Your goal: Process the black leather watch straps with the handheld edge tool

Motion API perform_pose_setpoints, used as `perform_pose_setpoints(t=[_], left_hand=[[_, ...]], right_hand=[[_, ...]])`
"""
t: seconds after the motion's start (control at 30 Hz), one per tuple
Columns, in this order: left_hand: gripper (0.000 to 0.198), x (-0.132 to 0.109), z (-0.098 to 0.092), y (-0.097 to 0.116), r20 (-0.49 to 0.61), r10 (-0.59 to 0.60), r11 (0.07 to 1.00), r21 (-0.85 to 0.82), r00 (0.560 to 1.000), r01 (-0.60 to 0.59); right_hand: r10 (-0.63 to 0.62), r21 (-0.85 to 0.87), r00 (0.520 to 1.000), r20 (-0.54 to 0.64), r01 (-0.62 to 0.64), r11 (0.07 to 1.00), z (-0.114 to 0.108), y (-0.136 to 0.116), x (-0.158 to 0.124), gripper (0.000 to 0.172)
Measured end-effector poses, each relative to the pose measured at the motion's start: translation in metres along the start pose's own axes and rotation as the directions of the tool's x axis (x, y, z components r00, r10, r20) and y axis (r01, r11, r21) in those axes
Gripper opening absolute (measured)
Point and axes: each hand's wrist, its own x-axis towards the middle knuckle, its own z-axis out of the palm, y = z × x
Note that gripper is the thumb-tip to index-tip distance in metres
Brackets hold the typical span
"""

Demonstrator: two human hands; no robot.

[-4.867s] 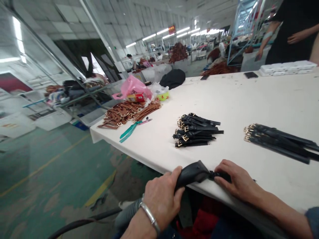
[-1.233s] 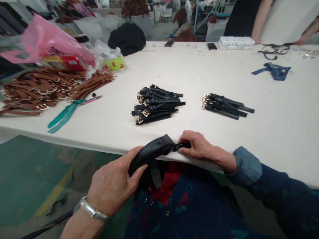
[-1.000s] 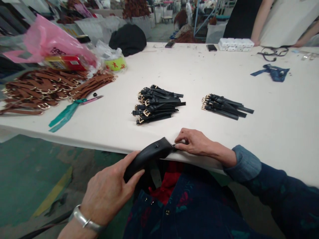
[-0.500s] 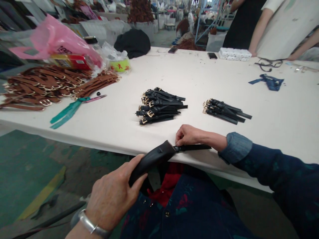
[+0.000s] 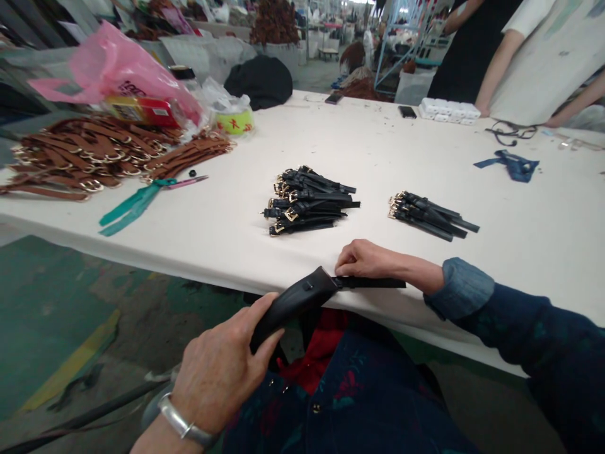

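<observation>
My left hand (image 5: pixel 220 372) grips a wide, curved black leather piece (image 5: pixel 295 299) just below the table's front edge, fingers wrapped over it. A narrow black strap (image 5: pixel 373 283) runs from its tip to the right along the table. My right hand (image 5: pixel 371 260) rests on the tabletop, with thumb and fingers pinching the strap close to the leather piece. Beyond my hands lie a pile of black straps with gold buckles (image 5: pixel 307 202) and a smaller similar pile (image 5: pixel 428 215). Neither hand touches these piles.
The white table (image 5: pixel 378 145) has brown buckled straps (image 5: pixel 89 157), a teal strip (image 5: pixel 135 207) and a pink plastic bag (image 5: pixel 123 72) at left. A blue cloth strip (image 5: pixel 513 166), white blocks (image 5: pixel 449 111) and a standing co-worker (image 5: pixel 534 63) are at the far right.
The narrow strap now stretches out to the right of my right hand, which has moved up and left along it. The view has turned slightly, shifting the table contents.
</observation>
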Motion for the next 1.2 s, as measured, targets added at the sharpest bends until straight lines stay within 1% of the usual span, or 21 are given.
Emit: perform_pose_setpoints(t=[0.07,0.13,0.2,0.23,0.3,0.37,0.43,0.5,0.6,0.73,0.8,0.87,1.03,1.13,1.2], left_hand=[[0.046,0.0,-0.001,0.0,0.0,0.001,1.0,0.005,1.0,-0.001],[0.045,0.0,-0.002,0.001,0.005,-0.01,1.0,0.014,1.0,0.009],[0.044,0.0,-0.002,0.001,0.006,-0.01,1.0,0.017,1.0,0.01],[0.044,0.0,-0.001,0.0,0.001,-0.008,1.0,0.016,1.0,0.008],[0.045,0.0,0.001,-0.001,-0.01,-0.002,1.0,0.013,1.0,0.002],[0.045,0.001,0.003,-0.002,-0.012,0.0,1.0,0.008,1.0,0.0],[0.045,0.001,0.004,-0.003,-0.01,-0.002,1.0,0.005,1.0,0.002],[0.045,0.001,0.004,-0.002,-0.004,-0.007,1.0,0.005,1.0,0.007],[0.045,0.001,0.002,0.0,0.016,-0.024,1.0,0.006,1.0,0.024],[0.045,0.002,-0.001,0.003,0.036,-0.031,0.999,-0.009,0.999,0.032],[0.045,0.003,-0.002,0.004,0.03,-0.03,0.999,-0.009,0.999,0.03],[0.045,0.003,-0.002,0.004,0.023,-0.03,1.0,-0.005,0.999,0.03],[0.045,0.004,-0.003,0.004,0.034,-0.032,0.999,0.0,0.999,0.032],[0.045,0.005,-0.003,0.003,0.036,-0.03,1.0,0.003,0.999,0.029],[0.045,0.005,-0.003,0.003,0.032,-0.028,1.0,0.007,0.999,0.028]], right_hand=[[0.014,0.036,1.0,0.012,-0.014,0.999,0.001,0.003,0.0,0.015],[0.053,0.075,0.999,0.011,-0.054,0.996,0.003,0.004,0.003,0.015],[0.082,0.092,0.996,0.044,-0.086,0.992,0.004,0.001,0.006,0.016],[0.095,0.069,0.993,0.065,-0.099,0.993,0.005,-0.001,0.008,0.017],[0.106,-0.062,0.99,0.09,-0.101,0.993,0.005,-0.007,0.01,0.018],[0.088,-0.238,0.992,0.089,-0.065,0.969,0.004,-0.013,0.009,0.02],[0.045,-0.344,0.995,0.09,-0.012,0.939,0.002,-0.017,0.006,0.022],[0.019,-0.344,0.995,0.096,0.015,0.939,0.0,-0.017,0.003,0.023],[0.009,-0.241,0.997,0.08,0.01,0.97,-0.002,-0.012,-0.001,0.023],[0.038,-0.028,0.999,0.02,-0.037,0.999,0.001,-0.001,-0.004,0.016],[0.061,0.063,0.998,-0.034,-0.059,0.996,0.006,0.003,-0.005,0.014],[0.079,0.112,0.991,-0.108,-0.067,0.991,0.01,0.008,-0.006,0.013],[0.1,0.116,0.95,-0.295,-0.068,0.991,0.017,0.018,-0.013,0.014],[0.145,0.11,0.917,-0.372,-0.112,0.988,0.019,0.026,-0.017,0.014],[0.144,0.099,0.9,-0.41,-0.113,0.989,0.021,0.031,-0.02,0.014]])
